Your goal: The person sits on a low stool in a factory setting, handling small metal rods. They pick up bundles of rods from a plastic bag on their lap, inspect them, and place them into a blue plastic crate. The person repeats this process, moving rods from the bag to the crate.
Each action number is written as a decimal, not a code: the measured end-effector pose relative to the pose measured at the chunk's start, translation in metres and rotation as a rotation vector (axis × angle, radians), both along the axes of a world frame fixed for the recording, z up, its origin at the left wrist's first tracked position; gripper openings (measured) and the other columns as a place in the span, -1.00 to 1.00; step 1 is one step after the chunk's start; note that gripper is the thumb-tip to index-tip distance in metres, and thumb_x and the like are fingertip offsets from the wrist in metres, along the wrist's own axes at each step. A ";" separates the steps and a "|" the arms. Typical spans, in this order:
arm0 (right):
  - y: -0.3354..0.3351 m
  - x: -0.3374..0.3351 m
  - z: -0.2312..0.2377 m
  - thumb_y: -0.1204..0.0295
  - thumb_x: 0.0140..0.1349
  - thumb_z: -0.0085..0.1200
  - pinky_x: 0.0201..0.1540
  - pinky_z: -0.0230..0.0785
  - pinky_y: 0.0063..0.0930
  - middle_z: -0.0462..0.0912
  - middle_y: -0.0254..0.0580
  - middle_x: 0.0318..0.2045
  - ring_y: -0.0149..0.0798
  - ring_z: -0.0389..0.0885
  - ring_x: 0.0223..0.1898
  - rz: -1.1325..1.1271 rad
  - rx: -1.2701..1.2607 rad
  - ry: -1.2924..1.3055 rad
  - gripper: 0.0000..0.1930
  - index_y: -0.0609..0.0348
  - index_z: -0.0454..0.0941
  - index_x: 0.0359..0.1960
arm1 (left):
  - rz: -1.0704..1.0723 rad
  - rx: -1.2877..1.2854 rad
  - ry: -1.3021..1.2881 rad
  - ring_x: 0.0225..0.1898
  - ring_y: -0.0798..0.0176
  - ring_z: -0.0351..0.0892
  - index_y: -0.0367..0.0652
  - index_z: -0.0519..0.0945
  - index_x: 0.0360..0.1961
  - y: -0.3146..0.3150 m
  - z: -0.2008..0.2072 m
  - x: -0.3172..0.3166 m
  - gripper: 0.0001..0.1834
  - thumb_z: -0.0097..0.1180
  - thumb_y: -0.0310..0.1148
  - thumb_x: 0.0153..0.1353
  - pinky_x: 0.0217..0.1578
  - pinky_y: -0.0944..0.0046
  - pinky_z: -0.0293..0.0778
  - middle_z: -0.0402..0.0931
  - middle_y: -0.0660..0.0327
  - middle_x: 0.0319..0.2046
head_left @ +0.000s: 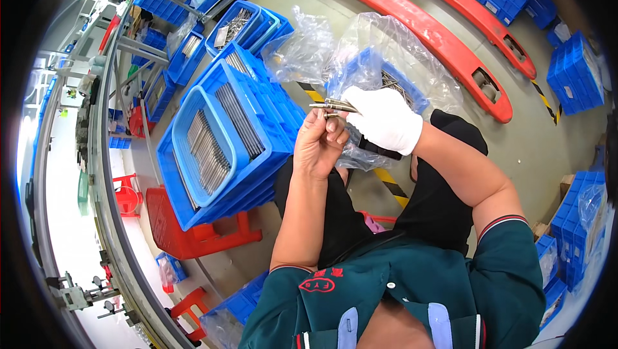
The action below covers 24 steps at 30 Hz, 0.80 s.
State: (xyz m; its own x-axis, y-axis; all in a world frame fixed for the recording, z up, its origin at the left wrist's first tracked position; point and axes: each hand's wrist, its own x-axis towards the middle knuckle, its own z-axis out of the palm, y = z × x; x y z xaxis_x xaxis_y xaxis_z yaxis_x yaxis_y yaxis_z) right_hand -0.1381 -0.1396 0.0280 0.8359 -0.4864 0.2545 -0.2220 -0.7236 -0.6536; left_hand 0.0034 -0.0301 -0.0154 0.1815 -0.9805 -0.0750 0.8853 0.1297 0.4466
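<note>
You hold a few slim metal rods (pixel 340 106) between your two hands, well to the right of the light-blue tray (pixel 235 140) and level with its far half. Your left hand (pixel 324 142), bare, is the nearer one to the tray; its thumb and fingers are closed on the rod ends. Your right hand (pixel 389 124), in a white glove, is farther right of the tray, its fingers curled and gripping the same rods. Exactly how many you hold is too small to tell.

The tray itself carries closely packed metal rods (pixel 207 153) and sits on a blue crate (pixel 261 185). Just right of the tray, inside that crate, stands a row of darker rods (pixel 239 120). A red stool (pixel 170 223) shows below and nearer to you than the tray. Beyond the tray sits a tub of loose metal parts (pixel 235 26). Farther right of the tray, past your hands, a plastic-lined bin (pixel 417 95) holds more metal pieces, and a red pallet truck (pixel 412 8) stands beyond it.
</note>
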 end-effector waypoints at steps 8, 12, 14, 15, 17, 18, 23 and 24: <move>0.003 0.004 -0.010 0.28 0.20 -0.06 -0.38 0.40 -0.19 0.57 -0.02 -0.51 0.06 0.58 -0.42 0.007 0.043 -0.036 -0.81 0.13 0.40 -0.30 | -0.034 0.059 -0.045 -0.57 0.40 0.29 -0.10 0.52 -0.29 0.001 -0.002 0.001 -0.89 0.08 -0.32 0.25 -0.48 0.33 0.23 0.46 0.27 -0.55; 0.004 0.010 -0.009 0.24 0.23 -0.08 -0.37 0.39 -0.18 0.57 0.00 -0.51 0.06 0.58 -0.42 -0.008 0.034 -0.013 -0.78 0.14 0.39 -0.32 | 0.000 0.062 -0.053 -0.56 0.40 0.30 -0.13 0.52 -0.30 0.003 -0.002 0.002 -0.87 0.07 -0.31 0.26 -0.48 0.35 0.25 0.48 0.26 -0.54; 0.002 0.014 -0.010 0.21 0.25 -0.10 -0.37 0.38 -0.16 0.56 0.01 -0.50 0.08 0.56 -0.42 -0.045 0.011 0.074 -0.75 0.16 0.38 -0.32 | 0.151 0.175 -0.236 -0.55 0.41 0.32 -0.17 0.52 -0.27 0.001 -0.002 0.001 -0.85 0.06 -0.32 0.26 -0.47 0.35 0.29 0.50 0.24 -0.48; 0.000 0.016 -0.011 0.21 0.25 -0.10 -0.37 0.38 -0.16 0.56 0.02 -0.50 0.08 0.56 -0.41 -0.050 0.027 0.071 -0.75 0.16 0.38 -0.31 | 0.228 0.232 -0.327 -0.55 0.41 0.33 -0.19 0.52 -0.26 0.001 -0.001 0.000 -0.84 0.05 -0.33 0.27 -0.46 0.36 0.32 0.51 0.23 -0.45; -0.003 0.020 -0.014 0.21 0.24 -0.09 -0.36 0.37 -0.15 0.55 0.03 -0.50 0.10 0.55 -0.40 -0.049 0.058 0.062 -0.75 0.16 0.38 -0.30 | 0.304 0.245 -0.448 -0.51 0.40 0.40 -0.25 0.52 -0.28 0.001 0.005 -0.001 -0.85 0.07 -0.36 0.26 -0.43 0.38 0.37 0.52 0.21 -0.45; -0.005 0.020 -0.013 0.21 0.24 -0.09 -0.35 0.36 -0.14 0.55 0.04 -0.50 0.10 0.55 -0.40 -0.036 0.086 0.068 -0.74 0.16 0.38 -0.30 | 0.328 0.261 -0.521 -0.50 0.40 0.42 -0.27 0.52 -0.28 0.001 0.007 -0.001 -0.85 0.08 -0.38 0.25 -0.43 0.39 0.38 0.52 0.21 -0.45; -0.008 0.019 -0.011 0.20 0.23 -0.08 -0.32 0.34 -0.12 0.54 0.07 -0.50 0.11 0.54 -0.36 0.005 0.154 0.096 -0.73 0.15 0.40 -0.25 | 0.337 0.321 -0.782 -0.52 0.40 0.45 -0.31 0.54 -0.32 0.002 0.013 0.002 -0.87 0.14 -0.44 0.19 -0.45 0.42 0.40 0.51 0.22 -0.51; -0.008 0.018 -0.012 0.20 0.23 -0.08 -0.32 0.34 -0.12 0.54 0.07 -0.49 0.11 0.54 -0.36 0.009 0.160 0.079 -0.73 0.16 0.41 -0.26 | 0.323 0.321 -0.781 -0.53 0.42 0.44 -0.31 0.54 -0.31 0.003 0.012 0.003 -0.86 0.16 -0.43 0.18 -0.46 0.43 0.39 0.51 0.23 -0.52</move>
